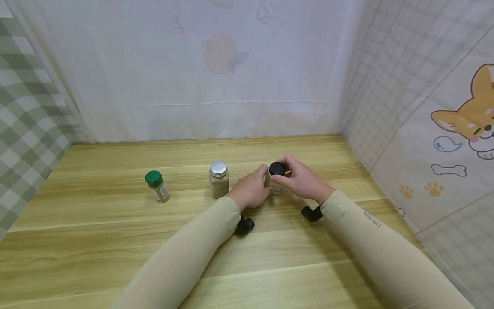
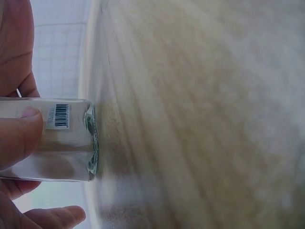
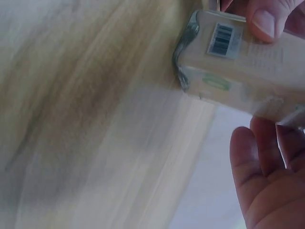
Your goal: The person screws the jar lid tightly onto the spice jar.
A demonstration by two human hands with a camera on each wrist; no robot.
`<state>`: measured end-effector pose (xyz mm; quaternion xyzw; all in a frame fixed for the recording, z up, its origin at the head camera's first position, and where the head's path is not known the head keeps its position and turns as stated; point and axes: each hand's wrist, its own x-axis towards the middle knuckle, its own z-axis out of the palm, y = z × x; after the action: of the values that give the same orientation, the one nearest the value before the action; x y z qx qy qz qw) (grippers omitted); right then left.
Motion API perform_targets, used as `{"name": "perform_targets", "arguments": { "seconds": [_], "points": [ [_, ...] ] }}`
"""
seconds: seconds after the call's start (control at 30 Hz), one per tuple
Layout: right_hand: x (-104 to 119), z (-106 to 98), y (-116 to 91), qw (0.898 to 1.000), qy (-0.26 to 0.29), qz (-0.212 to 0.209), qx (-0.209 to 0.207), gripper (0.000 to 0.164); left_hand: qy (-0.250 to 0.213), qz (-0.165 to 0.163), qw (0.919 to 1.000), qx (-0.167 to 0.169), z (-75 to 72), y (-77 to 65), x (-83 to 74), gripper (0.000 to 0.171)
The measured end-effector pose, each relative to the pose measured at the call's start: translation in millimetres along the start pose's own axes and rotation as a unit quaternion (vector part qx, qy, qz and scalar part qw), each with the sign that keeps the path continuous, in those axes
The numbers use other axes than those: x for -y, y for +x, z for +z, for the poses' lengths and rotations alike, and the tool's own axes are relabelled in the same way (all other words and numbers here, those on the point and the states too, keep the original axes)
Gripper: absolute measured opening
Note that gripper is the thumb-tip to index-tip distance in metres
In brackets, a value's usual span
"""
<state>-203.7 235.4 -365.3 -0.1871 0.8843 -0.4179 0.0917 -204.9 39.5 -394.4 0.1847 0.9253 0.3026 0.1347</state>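
Note:
A square glass spice jar (image 1: 275, 188) with a black lid (image 1: 277, 168) is right of centre on the table, roughly upright. My left hand (image 1: 252, 187) grips its body from the left, the thumb lying over the glass near a barcode label in the left wrist view. At the top, my right hand (image 1: 305, 178) pinches the black lid between thumb and fingers. The right wrist view shows pale contents and a green mark on the jar (image 3: 228, 81); the lid is out of sight there. Whether the jar's base touches the table I cannot tell.
Left of my hands stands a glass jar (image 1: 219, 182) with a silver lid and tan contents. Farther left is a small green-capped shaker bottle (image 1: 157, 186). Curtains hang behind and on both sides of the wooden table (image 1: 115, 253). Black wrist mounts (image 1: 311, 213) sit below both wrists.

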Motion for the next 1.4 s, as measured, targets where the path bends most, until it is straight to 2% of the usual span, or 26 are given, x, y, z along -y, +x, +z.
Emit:
{"name": "perform_targets", "arguments": {
  "seconds": [0.17,0.3,0.5,0.63,0.83,1.4],
  "points": [
    [0.8,-4.7,-1.2,0.999,0.009,-0.018,0.029,0.059,-0.001,0.002,1.0,0.0,0.1,1.1,0.5,0.038],
    [1.7,-6.2,-1.8,0.999,0.003,-0.031,0.033,0.049,-0.001,0.003,1.0,0.001,-0.7,1.3,0.3,0.038],
    [0.6,-2.7,-0.5,0.999,-0.001,-0.03,0.012,0.036,0.001,0.003,1.0,0.003,-1.5,1.5,0.1,0.04],
    [0.0,-2.1,-0.7,1.0,-0.001,-0.026,0.012,0.037,-0.002,0.002,1.0,0.006,-2.1,0.4,0.0,0.039],
    [1.6,-6.4,-2.3,0.999,0.0,-0.023,0.037,0.051,-0.001,0.005,1.0,0.007,-2.6,-0.6,-0.4,0.036],
    [0.5,-2.0,-1.1,0.999,-0.018,-0.034,0.01,0.034,-0.001,0.0,1.0,0.007,-1.7,0.2,-0.8,0.038]
  ]
}}
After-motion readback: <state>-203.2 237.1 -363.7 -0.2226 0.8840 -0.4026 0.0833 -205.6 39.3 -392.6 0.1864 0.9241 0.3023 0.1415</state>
